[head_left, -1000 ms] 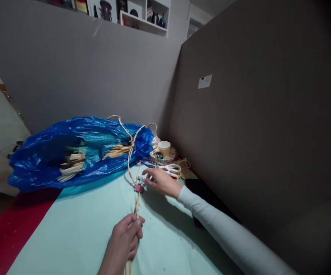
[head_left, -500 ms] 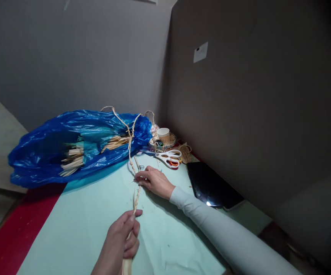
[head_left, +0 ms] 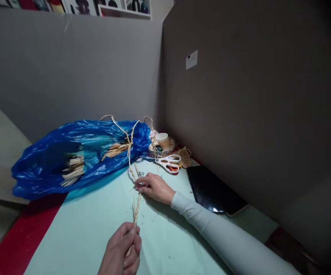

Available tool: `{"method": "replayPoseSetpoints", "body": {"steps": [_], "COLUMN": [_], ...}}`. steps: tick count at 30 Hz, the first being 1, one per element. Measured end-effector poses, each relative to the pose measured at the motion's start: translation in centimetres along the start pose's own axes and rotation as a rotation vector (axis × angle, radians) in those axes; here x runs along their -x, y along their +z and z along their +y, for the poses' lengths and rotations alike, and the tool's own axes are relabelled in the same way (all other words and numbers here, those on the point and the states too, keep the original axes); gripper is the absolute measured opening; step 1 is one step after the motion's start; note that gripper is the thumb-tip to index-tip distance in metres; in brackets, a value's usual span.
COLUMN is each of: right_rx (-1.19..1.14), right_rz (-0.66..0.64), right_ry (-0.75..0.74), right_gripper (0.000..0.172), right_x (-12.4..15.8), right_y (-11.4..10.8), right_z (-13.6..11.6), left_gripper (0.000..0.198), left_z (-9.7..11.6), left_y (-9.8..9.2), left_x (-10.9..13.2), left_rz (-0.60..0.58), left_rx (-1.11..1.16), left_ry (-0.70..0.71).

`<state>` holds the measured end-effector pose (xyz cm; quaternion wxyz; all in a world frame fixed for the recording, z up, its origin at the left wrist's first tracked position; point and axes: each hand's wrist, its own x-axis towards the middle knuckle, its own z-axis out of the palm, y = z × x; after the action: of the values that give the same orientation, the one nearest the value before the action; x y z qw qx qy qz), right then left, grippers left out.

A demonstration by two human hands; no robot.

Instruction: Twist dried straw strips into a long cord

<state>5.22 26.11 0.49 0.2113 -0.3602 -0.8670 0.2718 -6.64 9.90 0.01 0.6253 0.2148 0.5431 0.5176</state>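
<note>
A twisted straw cord (head_left: pixel 137 208) runs from the blue plastic bag (head_left: pixel 51 156) toward me across the pale green sheet. Near the bottom, my left hand (head_left: pixel 124 246) is closed round the cord's near end, thumb on top. Farther up, my right hand (head_left: pixel 155 187) pinches the same cord between thumb and fingers, just above the sheet. Short loose straw ends stick out beside the cord. Its far stretch (head_left: pixel 130 156) loops around the bag's gathered neck. Through the plastic, bundles of cut straw strips (head_left: pixel 75 168) show.
White-handled scissors (head_left: pixel 169 162) lie beyond my right hand. Behind them stand a paper cup (head_left: pixel 162 139) and a small ball of brown twine (head_left: pixel 185 157). A black tablet (head_left: pixel 214 189) lies to the right, beside the dark partition (head_left: pixel 240 114).
My view has tilted up, so everything sits lower and a shelf shows at the top. My left hand has turned slightly on the cord; my right hand keeps its pinch.
</note>
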Motion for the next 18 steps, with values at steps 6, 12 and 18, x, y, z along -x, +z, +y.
{"method": "replayPoseSetpoints", "body": {"steps": [6, 12, 18], "right_rx": [-0.074, -0.113, -0.222], "right_rz": [0.061, -0.028, -0.042], "right_ry": [0.099, 0.054, 0.037], "right_gripper": [0.033, 0.017, 0.005], "right_x": [-1.3, -2.0, -1.9], "right_y": [-0.8, -1.2, -1.7], "right_z": [0.1, -0.2, 1.1], "left_gripper": [0.039, 0.037, 0.039], "left_z": [0.3, 0.4, 1.7], "left_y": [-0.1, -1.9, -4.4], "left_x": [0.2, -0.5, -1.5], "left_rz": [-0.004, 0.033, 0.100], "left_rx": [0.005, -0.074, -0.255], "left_ry": [-0.006, 0.040, 0.153]}}
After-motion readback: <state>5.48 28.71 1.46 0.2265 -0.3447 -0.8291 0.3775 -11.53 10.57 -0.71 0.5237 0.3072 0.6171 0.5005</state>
